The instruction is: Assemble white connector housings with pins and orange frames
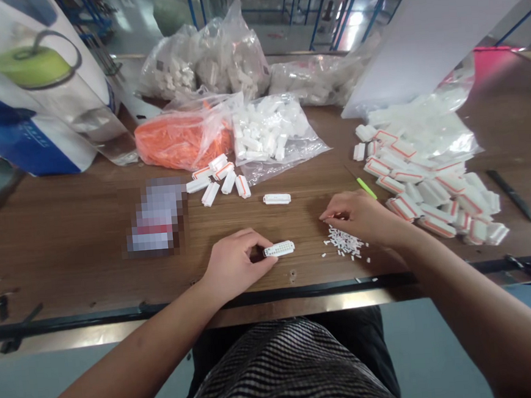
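Observation:
A white connector housing (282, 248) with rows of small holes is pinched at its left end between the thumb and fingers of my left hand (238, 262), low over the wooden table. My right hand (352, 213) is closed in a pinch at the far edge of a pile of tiny white plugs (345, 243). What its fingertips hold, if anything, is too small to make out. Another white housing (277, 198) lies by itself beyond my hands.
Several housings (210, 193) with orange strips lie near a bag of orange parts (182, 141) and a bag of white housings (269, 128). At right are a heap of housings (430, 192), a yellow-green-handled tool (366, 188) and a black strip (512, 196). A blurred-out item (156, 217) lies left.

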The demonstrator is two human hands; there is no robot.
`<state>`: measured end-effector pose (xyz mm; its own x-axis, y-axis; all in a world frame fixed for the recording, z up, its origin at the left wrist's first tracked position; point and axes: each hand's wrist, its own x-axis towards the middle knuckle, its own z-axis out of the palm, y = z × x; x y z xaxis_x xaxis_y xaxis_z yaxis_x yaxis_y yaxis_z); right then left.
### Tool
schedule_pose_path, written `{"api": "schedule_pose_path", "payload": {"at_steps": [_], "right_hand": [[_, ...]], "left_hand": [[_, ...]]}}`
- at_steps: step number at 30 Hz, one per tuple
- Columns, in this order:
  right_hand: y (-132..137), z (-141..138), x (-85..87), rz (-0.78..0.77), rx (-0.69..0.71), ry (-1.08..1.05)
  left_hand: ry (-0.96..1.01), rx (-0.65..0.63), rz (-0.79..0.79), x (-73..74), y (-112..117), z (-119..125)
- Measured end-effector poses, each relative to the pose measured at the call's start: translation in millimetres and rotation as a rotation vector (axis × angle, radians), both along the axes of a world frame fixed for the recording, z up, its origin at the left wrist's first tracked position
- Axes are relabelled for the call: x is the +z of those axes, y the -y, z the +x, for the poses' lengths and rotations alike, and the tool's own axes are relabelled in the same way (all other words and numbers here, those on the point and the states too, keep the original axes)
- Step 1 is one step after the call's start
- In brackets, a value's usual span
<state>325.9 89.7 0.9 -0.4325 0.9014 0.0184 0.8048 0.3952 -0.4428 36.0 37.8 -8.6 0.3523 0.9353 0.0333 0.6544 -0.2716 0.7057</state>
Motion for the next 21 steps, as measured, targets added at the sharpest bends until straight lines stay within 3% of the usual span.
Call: {"api": "schedule_pose_path", "payload": {"at_steps": [3,6,10,16,21], "right_hand": [[0.8,2.2,6.2,0.047,0.036,0.006],[3.7,5.2,10.3,0.02,-0.062,-0.032],[7.5,4.4,5.7,0.01,-0.183,-0.003],[7.9,-1.0,-5.6,-0.058,-0.234,-0.064],[9.4,-0.8,0.1,-0.079,-0.232,-0.072]], "left_hand": [[0.0,-0.001,0.01,-0.7,-0.4,-0.2],[0.006,-0.007,0.014,-0.4,-0.7,-0.6],[-0.002,-0.012,0.015,0.4,-1.0,-1.0],[0.005,-0.011,0.015,-0.4,0.0,-1.5],[0.006,-0.012,0.007,-0.5,0.7,-1.4]]}}
